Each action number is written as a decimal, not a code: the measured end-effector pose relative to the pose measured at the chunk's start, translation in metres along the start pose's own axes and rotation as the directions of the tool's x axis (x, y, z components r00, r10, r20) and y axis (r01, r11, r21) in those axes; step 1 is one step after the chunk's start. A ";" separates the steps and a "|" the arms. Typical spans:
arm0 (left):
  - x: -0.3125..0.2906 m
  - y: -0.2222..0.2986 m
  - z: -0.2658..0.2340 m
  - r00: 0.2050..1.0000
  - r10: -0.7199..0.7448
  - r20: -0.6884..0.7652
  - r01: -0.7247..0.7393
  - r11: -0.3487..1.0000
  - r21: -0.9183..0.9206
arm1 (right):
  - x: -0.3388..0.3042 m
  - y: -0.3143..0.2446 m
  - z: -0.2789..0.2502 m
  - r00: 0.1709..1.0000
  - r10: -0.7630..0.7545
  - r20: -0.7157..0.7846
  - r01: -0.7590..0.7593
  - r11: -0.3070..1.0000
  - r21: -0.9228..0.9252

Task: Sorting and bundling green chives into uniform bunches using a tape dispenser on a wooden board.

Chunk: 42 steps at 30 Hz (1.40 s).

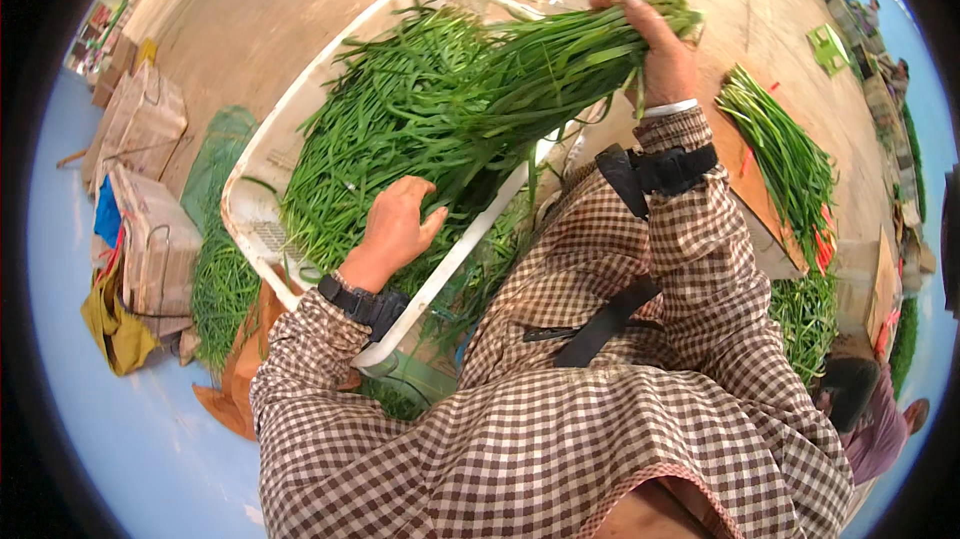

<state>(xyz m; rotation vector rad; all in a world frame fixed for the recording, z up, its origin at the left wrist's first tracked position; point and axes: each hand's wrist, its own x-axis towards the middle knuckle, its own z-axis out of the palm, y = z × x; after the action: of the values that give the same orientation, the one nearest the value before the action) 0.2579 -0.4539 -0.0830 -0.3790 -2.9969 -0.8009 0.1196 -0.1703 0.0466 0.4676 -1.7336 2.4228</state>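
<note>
A white plastic crate (262, 147) in front of me is heaped with loose green garlic chives (400, 119). At the upper right my right hand (668, 57) is closed around a thick bunch of garlic chives (560, 59), its pale stem ends pointing right and its leaves trailing left over the heap. My left hand (393, 229) rests over the chives near the crate's near side. Its thumb stands apart from the fingers, and it grips nothing I can see; some fingertips are hidden.
To my right, a tied bunch of chives (785, 164) lies on a wooden board (735, 154), with more greens (805, 324) below it. Wrapped boxes (160, 239) and green netting (228, 144) are at the left. Another person (880, 424) sits at the lower right.
</note>
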 end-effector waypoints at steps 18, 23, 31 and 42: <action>0.019 -0.010 -0.156 0.899 0.438 -0.019 -0.122 0.210 -0.970 | -0.132 0.072 0.106 0.643 -0.217 0.735 0.463 0.875 -0.146; 0.117 -0.004 -0.032 0.790 0.240 0.565 0.215 0.754 -0.621 | -0.153 0.067 0.116 0.548 -0.182 0.816 0.440 0.893 -0.096; 0.183 -0.041 0.084 0.427 0.550 0.718 -0.323 0.834 -0.446 | -0.145 0.046 0.110 0.598 -0.104 0.795 0.319 0.941 -0.116; 0.187 -0.041 0.110 0.404 0.485 0.776 -0.382 0.860 -0.338 | -0.134 0.016 0.105 0.672 -0.197 0.713 0.343 0.937 -0.064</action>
<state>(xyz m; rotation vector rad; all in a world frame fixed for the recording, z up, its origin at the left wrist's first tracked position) 0.0713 -0.3912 -0.1841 -2.0361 -3.2701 -0.8813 0.2603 -0.2643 0.0202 1.6651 -1.9151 1.9341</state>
